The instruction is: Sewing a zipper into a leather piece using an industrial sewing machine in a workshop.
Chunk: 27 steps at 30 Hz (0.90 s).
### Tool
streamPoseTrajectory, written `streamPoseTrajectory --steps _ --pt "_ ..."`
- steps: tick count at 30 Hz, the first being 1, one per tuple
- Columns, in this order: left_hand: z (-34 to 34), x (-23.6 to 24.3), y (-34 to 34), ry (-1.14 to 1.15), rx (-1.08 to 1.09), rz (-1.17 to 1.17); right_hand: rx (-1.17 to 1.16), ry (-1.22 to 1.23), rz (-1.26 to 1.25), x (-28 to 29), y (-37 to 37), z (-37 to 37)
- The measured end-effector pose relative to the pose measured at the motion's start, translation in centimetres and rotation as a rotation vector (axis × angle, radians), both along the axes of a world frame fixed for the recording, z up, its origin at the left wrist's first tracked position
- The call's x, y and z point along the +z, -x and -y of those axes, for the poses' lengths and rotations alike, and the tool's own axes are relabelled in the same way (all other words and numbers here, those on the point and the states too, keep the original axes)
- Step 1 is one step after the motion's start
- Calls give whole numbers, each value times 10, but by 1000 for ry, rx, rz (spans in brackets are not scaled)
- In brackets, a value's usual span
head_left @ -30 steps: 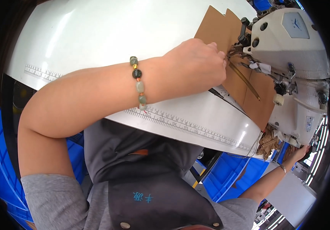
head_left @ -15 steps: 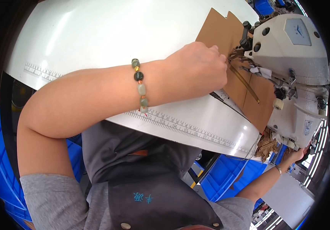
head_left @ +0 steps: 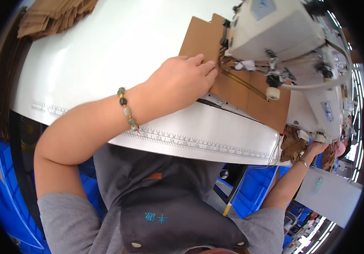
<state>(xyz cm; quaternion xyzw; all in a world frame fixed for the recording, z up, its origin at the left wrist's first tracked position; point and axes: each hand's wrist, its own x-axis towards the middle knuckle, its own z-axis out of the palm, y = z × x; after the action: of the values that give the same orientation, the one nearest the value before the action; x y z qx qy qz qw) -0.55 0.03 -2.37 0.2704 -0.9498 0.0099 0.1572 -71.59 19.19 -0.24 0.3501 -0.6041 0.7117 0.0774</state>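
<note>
My left hand (head_left: 182,82), a bead bracelet on its wrist, lies over the brown sheet piece (head_left: 256,101) with its fingers extended and slightly apart. The piece sits on the white worktable (head_left: 80,59), running under the head of a white sewing machine (head_left: 275,29). A slim brass-coloured strip (head_left: 249,86) crosses the piece diagonally to the right of that hand. At the machine's lower right end, my right hand (head_left: 317,148) reaches up beside a pale knurled knob (head_left: 320,137); its fingers are bent, and what they hold is too small to make out.
A pile of brown pieces (head_left: 50,17) lies at the upper left. Rulers run along the front edge. Crumpled brown scraps (head_left: 292,144) hang beside the machine. Blue bins (head_left: 249,188) are below the table. Another person's pink-clad part (head_left: 339,148) shows at the far right.
The view has shifted, bringing the upper-left pile into sight. My left hand's fingers have straightened from a curl onto the brown piece. My right hand stays at the machine's end.
</note>
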Motion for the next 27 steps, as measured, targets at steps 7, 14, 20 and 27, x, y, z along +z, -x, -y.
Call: streamPoseTrajectory --steps 7,14,20,27 --pt "5 1 2 90 -21 -113 -532 -139 -276 27 -104 -11" --pt "0 9 9 43 15 -115 290 -538 -1025 31 -348 35" --pt "-4 19 10 48 10 -57 528 -619 -1167 11 -423 112" --pt "0 20 10 -67 14 -134 753 -710 -1025 3 -453 124"
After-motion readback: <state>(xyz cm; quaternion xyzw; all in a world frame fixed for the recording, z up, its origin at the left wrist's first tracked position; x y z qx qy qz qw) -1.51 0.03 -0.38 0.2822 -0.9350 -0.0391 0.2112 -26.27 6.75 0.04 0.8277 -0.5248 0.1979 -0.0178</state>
